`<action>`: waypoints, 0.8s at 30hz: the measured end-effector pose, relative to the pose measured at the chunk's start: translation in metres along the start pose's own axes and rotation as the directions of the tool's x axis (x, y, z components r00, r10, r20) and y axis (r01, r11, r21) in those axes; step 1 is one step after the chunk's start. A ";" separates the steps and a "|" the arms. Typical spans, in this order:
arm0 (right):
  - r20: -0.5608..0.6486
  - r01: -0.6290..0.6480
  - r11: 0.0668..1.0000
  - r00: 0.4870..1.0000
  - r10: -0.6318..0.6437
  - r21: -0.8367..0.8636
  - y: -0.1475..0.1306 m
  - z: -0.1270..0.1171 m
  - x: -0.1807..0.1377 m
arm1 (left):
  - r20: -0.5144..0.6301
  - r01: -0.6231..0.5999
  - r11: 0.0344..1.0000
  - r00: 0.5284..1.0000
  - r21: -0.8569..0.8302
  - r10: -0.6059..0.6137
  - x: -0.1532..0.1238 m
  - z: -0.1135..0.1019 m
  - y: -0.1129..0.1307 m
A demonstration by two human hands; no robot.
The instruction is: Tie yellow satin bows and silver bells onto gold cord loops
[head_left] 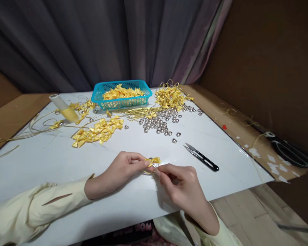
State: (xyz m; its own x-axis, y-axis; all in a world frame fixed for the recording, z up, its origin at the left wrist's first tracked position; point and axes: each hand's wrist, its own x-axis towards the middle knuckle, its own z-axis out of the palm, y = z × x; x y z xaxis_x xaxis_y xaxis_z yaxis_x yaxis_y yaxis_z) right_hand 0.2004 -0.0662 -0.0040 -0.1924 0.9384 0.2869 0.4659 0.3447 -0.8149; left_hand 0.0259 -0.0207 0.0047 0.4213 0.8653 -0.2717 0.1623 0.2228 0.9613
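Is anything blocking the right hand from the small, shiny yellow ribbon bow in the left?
Nothing visible. The left hand pinches the yellow ribbon bow, and the right hand is close beside it. The slim black-and-silver snips lie off to the right.

At 8 o'clock, the left sleeve is seen, long and loosely cut in plain, pale cream-yellow cloth, with soft creases gathered along it. A narrow slit, pointed at both ends, is opened in its side. The cuff is parted slightly at the wrist, and the left hand is uncovered. At 5 o'clock, the right sleeve, in matching cloth, is shown only in part; the right hand is also bare. At 6 o'clock, dark cloth is marked with pinkish lettering; whether it is worn cannot be told.
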 end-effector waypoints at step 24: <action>0.003 -0.027 1.000 1.000 0.027 0.013 0.003 0.002 0.000 | 0.018 -0.007 1.000 1.000 0.015 0.006 -0.001 -0.001 -0.002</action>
State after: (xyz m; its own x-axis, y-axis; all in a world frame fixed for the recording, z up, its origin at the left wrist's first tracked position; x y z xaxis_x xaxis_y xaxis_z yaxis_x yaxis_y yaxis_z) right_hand 0.2001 -0.0651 -0.0069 -0.1824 0.9474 0.2630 0.4598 0.3187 -0.8289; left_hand 0.0244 -0.0214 0.0031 0.4381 0.8586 -0.2662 0.1724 0.2104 0.9623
